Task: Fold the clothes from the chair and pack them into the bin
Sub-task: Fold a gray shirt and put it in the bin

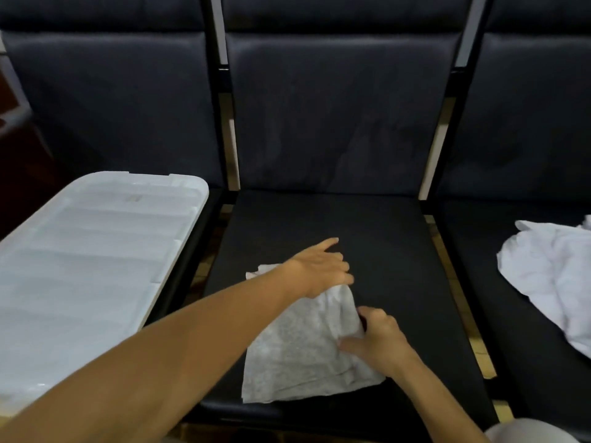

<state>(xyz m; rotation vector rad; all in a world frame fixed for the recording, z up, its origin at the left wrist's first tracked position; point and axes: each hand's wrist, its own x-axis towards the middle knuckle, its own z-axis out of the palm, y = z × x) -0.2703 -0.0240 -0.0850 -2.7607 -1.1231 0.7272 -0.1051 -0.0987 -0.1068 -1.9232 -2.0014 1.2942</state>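
- A light grey, speckled piece of clothing (pixel 300 350), partly folded into a rough rectangle, lies flat on the seat of the middle black padded chair (pixel 383 238), toward the seat's front edge.
- The left hand (pixel 319 270) reaches across from the left and rests on the far end of the grey clothing, palm down; its fingers are extended, the fingertips passing beyond the cloth onto the bare seat. It presses rather than grips.
- The right hand (pixel 380 340) sits at the cloth's right edge, near its middle; the fingers are curled and pinch a gathered fold of the fabric, with the thumb lying along the cloth's surface.
- The two hands are near each other, the left farther from the person, the right closer, and the cloth stretches between and beneath them.
- On the seat of the left chair stands a translucent white plastic bin with its ribbed lid (pixel 89 260) on top, just beside the middle seat.
- On the seat of the right chair lies a crumpled heap of white clothes (pixel 553 273), well apart from both hands and cut off by the frame's edge.
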